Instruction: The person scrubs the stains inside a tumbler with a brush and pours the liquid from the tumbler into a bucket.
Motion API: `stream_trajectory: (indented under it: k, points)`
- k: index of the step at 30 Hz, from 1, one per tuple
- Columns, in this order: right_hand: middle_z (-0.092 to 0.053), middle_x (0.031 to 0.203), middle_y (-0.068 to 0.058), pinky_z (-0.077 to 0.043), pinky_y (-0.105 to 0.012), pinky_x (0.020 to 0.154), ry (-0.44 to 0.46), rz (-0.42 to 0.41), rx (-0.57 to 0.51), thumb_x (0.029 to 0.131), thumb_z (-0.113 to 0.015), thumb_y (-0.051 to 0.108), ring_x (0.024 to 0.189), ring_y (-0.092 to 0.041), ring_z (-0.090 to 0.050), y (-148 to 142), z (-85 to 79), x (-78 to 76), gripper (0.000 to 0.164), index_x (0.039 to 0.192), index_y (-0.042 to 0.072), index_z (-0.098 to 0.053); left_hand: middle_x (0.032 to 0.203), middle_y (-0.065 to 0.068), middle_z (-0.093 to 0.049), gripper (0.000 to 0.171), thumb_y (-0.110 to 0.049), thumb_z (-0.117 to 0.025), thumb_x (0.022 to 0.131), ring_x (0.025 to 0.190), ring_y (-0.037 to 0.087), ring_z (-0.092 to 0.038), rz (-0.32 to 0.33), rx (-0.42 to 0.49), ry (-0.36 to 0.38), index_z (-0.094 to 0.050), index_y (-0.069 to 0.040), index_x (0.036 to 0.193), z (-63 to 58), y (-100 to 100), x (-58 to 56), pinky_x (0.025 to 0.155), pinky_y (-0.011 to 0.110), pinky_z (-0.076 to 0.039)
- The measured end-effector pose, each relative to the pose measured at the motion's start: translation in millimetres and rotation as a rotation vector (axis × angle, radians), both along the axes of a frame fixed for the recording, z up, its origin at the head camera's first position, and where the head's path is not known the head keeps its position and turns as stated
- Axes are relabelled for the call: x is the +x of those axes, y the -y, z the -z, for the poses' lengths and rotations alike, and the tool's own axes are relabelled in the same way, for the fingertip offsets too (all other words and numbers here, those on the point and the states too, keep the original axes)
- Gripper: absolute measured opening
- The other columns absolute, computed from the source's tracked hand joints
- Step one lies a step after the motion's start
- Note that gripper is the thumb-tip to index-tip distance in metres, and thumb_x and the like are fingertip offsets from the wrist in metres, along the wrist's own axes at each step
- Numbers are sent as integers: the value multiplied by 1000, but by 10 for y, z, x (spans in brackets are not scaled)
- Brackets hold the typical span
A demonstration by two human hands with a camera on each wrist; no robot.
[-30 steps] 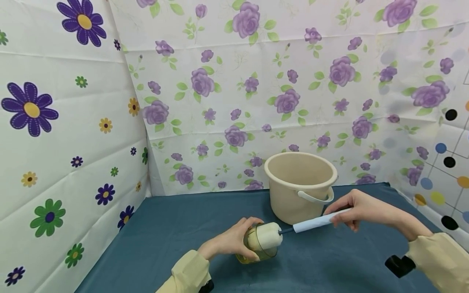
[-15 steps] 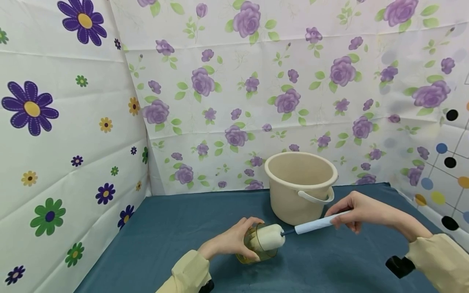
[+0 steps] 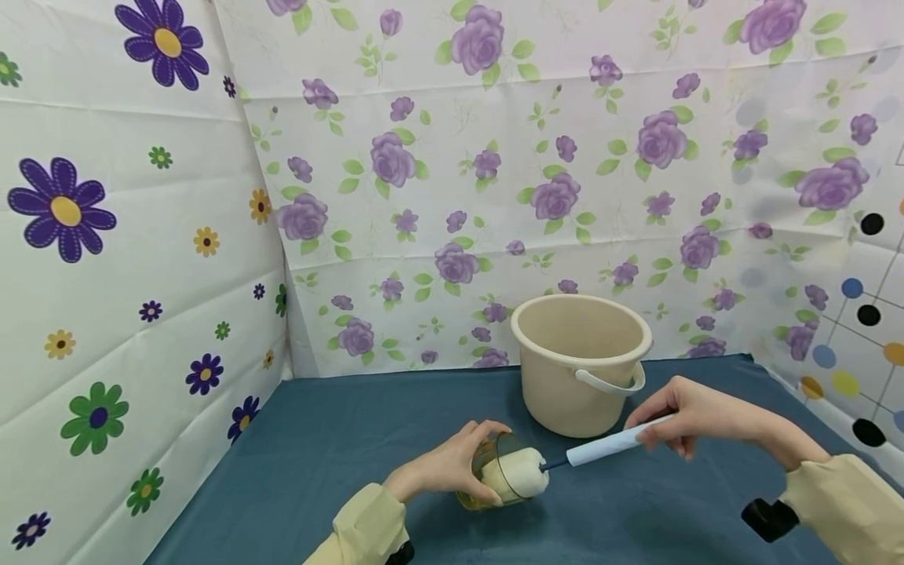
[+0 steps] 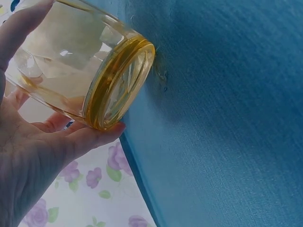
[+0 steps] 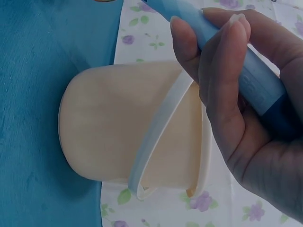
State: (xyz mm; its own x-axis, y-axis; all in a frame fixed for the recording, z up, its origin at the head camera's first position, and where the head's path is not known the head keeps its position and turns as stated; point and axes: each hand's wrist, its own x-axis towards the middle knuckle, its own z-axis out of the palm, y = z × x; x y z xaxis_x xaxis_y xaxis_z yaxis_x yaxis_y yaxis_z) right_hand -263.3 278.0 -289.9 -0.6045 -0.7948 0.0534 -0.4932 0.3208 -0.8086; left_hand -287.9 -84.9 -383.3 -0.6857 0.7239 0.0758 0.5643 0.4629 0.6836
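A sponge cup brush with a white head (image 3: 528, 473) and a pale blue handle (image 3: 609, 446) reaches into an amber glass (image 3: 519, 496). The glass lies tilted on its side, mouth toward the right. My left hand (image 3: 452, 464) holds it from the left, thumb and fingers around its wall. In the left wrist view, the thick amber base of the glass (image 4: 116, 85) faces the blue cloth. My right hand (image 3: 695, 414) grips the far end of the brush handle. Part of the sponge sits inside the glass and part sticks out of the mouth.
A beige bucket (image 3: 561, 396) with a white handle (image 3: 609, 383) stands upright behind the brush. Blue cloth (image 3: 353, 424) covers the table. Flower-printed sheets (image 3: 424, 196) hang behind and at the left. Small wet-looking marks show on the cloth by the glass in the left wrist view.
The sponge end and the glass mouth have dipped slightly toward the table. The brush handle now slopes a little more steeply. Both hands keep their grip, and the bucket stays where it was.
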Motion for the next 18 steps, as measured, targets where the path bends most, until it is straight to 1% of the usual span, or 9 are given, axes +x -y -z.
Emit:
stream_trajectory:
  k: [6, 10, 12, 18]
  points:
    - [-62, 67, -11, -46, -37, 39, -3, 7, -13, 92, -53, 5, 42, -21, -52, 15, 18, -11, 20, 105, 4, -66, 108, -3, -37, 77, -28, -80, 69, 105, 19, -43, -17, -15, -19, -36, -25, 132, -4, -10, 5, 82, 37, -41]
    - [-63, 67, -11, -46, -37, 39, -10, 9, -34, 91, -53, 4, 43, -20, -52, 13, 47, -33, 20, 107, 4, -66, 107, -3, -37, 77, -27, -80, 69, 104, 17, -43, -13, -6, -21, -36, -25, 132, -1, -14, 2, 78, 34, -42]
    - [-63, 67, -11, -46, -37, 39, -18, 12, -41, 91, -53, 4, 44, -19, -53, 16, 63, -44, 21, 108, 3, -65, 107, -3, -37, 77, -26, -80, 69, 103, 18, -43, -8, 2, -19, -36, -23, 132, 0, -13, -1, 76, 32, -43]
    - [-62, 66, -10, -47, -37, 40, -40, 58, -31, 90, -55, 7, 46, -16, -55, 47, 64, -38, 21, 108, 3, -65, 105, -3, -38, 77, -26, -80, 69, 95, 15, -43, -16, -2, -11, -36, -25, 132, 6, -8, -11, 73, 31, -43]
